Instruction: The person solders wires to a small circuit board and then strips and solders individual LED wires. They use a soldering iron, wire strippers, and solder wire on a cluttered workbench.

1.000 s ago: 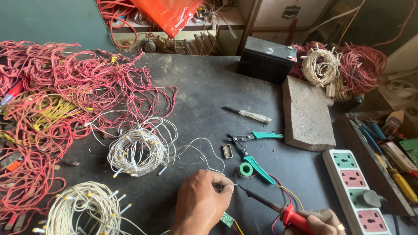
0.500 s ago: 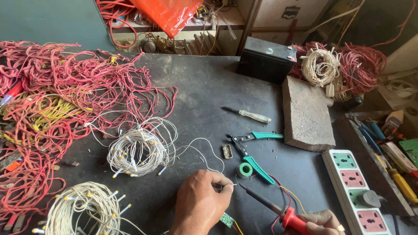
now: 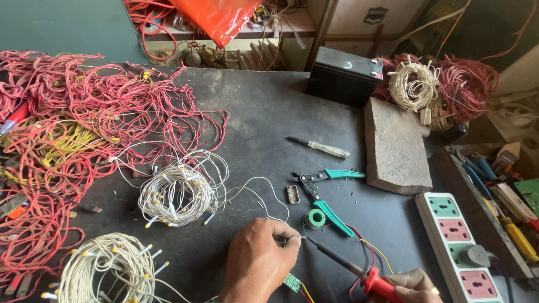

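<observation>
My left hand (image 3: pixel 259 259) pinches the end of a thin white wire (image 3: pixel 264 188) against the dark tabletop (image 3: pixel 264 112). My right hand (image 3: pixel 414 283) grips the red handle of a soldering iron (image 3: pixel 359 269), and its dark tip touches the wire end beside my left fingers. A small green circuit board (image 3: pixel 292 281) with red and yellow leads lies just under my left hand. The white wire runs back to a coil of white wire with small lamps (image 3: pixel 178 193).
Green-handled cutters (image 3: pixel 323 193), a small roll of solder (image 3: pixel 315 218), a screwdriver (image 3: pixel 320 147), a stone slab (image 3: pixel 394 147), a black battery (image 3: pixel 343 76) and a power strip (image 3: pixel 466 247) lie to the right. Red wire tangles (image 3: pixel 73 123) fill the left. Another white coil (image 3: pixel 104 272) lies near left.
</observation>
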